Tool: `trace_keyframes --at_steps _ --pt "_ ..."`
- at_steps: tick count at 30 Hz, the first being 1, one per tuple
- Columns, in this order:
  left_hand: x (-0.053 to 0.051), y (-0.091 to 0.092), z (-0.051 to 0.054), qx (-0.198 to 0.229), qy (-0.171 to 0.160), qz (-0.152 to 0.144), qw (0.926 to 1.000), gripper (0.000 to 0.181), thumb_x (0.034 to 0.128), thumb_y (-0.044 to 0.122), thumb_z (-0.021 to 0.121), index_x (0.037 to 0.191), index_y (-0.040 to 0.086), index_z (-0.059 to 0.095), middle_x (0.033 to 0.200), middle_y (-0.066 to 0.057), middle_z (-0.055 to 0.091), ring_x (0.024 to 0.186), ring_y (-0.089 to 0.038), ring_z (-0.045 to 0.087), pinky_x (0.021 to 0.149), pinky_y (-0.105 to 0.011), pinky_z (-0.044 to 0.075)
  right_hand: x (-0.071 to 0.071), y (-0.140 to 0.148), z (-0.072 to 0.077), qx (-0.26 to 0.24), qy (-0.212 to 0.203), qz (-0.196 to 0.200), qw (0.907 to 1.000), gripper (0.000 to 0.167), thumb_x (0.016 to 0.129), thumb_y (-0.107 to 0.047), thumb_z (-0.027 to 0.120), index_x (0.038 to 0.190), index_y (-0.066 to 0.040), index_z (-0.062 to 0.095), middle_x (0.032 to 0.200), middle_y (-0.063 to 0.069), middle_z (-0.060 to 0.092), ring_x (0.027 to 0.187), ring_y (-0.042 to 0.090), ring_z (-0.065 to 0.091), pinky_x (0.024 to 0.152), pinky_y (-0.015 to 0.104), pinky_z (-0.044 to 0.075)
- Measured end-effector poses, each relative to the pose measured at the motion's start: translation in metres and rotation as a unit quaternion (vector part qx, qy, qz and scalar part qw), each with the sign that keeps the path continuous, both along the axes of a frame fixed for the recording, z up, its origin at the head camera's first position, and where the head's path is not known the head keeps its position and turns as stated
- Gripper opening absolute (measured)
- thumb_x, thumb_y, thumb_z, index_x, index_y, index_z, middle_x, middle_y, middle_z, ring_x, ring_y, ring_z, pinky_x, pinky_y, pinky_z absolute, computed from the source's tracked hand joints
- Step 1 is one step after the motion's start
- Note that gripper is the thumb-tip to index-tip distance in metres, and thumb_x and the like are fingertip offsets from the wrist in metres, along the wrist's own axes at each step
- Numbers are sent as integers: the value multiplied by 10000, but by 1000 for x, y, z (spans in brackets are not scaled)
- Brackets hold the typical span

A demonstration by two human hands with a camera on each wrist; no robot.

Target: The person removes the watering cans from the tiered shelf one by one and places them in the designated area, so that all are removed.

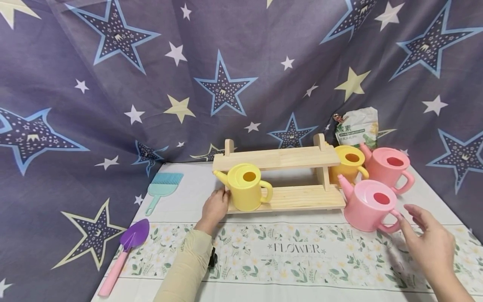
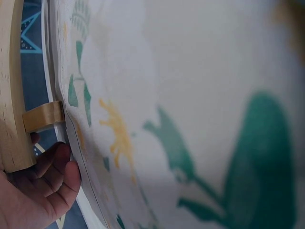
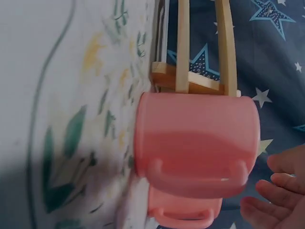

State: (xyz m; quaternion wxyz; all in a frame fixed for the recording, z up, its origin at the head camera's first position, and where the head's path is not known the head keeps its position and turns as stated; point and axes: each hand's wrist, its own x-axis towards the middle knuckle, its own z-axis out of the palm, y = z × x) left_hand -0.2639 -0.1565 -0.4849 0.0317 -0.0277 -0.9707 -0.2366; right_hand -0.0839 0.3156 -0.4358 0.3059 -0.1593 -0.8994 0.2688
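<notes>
My left hand [image 1: 216, 208] grips the left end of a two-tier wooden shelf [image 1: 302, 202], just beside a yellow watering can [image 1: 245, 193] standing on its lower board. In the left wrist view the fingers [image 2: 66, 183] curl beneath the board's end. At the right, my right hand [image 1: 430, 241] is close to the handle of a light pink watering can [image 1: 364, 209], its fingers spread and loosely bent. The right wrist view has that hand [image 3: 281, 191] beside the can's handle with nothing in its grasp.
Behind the near pink can stand a darker yellow watering can [image 1: 345, 167] and a coral pink one [image 1: 385, 165]. A white printed bag [image 1: 358, 128] leans at the back. A teal brush [image 1: 162, 188] and a purple trowel with a pink handle [image 1: 133, 235] lie on the left.
</notes>
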Motion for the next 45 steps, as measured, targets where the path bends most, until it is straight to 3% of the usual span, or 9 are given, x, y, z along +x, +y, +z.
trace_keyframes --at_steps 3,6,11,15,17,18,22,34,45 --pt "0 0 0 6 -11 -16 10000 485 1070 357 317 1387 46 512 1206 -175 600 1125 -344 583 943 -501 467 0 -5 6 73 396 104 9991 361 860 -141 744 1198 -42 665 1143 202 674 1085 -158 496 710 71 309" --pt "-1 0 0 8 -17 -16 10000 487 1071 362 315 1385 47 513 1206 -175 599 1129 -344 581 946 -501 465 0 -12 13 28 753 426 9962 340 841 -78 745 1169 -23 677 1122 222 676 941 -367 290 787 2 290" --pt "-1 0 1 2 -8 0 10000 484 1071 362 315 1367 44 528 1197 -175 602 1123 -346 583 940 -501 468 -5 -24 19 -53 1138 972 9887 351 790 42 754 1133 5 691 1068 235 689 957 -342 369 859 -42 266" --pt "0 0 1 -2 -22 13 10000 483 1071 362 315 1366 46 529 1200 -174 601 1125 -346 582 943 -501 467 -11 -34 21 -185 1302 1348 9821 373 769 77 766 1126 -14 704 1087 -183 676 973 -286 452 806 -25 348" --pt "0 0 1 -6 -33 21 10000 482 1070 359 317 1374 46 523 1207 -174 599 1129 -347 581 946 -501 465 -15 -39 22 -269 1317 1506 9794 378 762 94 770 1121 -4 703 1091 -194 671 976 -264 474 805 -18 367" --pt "0 0 1 -7 -28 24 10000 479 1070 358 320 1372 47 524 1204 -174 601 1127 -347 582 944 -502 466 -16 -41 22 -275 1301 1543 9790 378 761 94 771 1121 -1 702 1096 -190 672 974 -265 472 799 -20 367" --pt "0 0 1 -16 -6 39 10000 475 1069 356 325 1363 46 533 1192 -175 605 1117 -347 587 936 -502 470 -23 -51 22 -332 1265 1714 9765 363 757 101 772 1105 27 695 1018 203 701 953 -268 456 835 -22 350" --pt "1 2 3 -18 17 34 10000 457 1068 359 327 1279 41 578 1113 -162 612 1056 -340 605 890 -498 489 -39 -77 22 -406 1300 2335 9628 357 742 101 784 1078 17 702 985 182 715 954 -221 500 842 -4 365" --pt "1 1 2 -27 45 19 10000 449 1067 349 333 1260 34 588 1093 -164 615 1040 -343 611 882 -499 492 -51 -99 19 -654 965 2761 9540 325 791 30 781 1103 -19 705 1091 136 705 970 25 645 804 68 461"
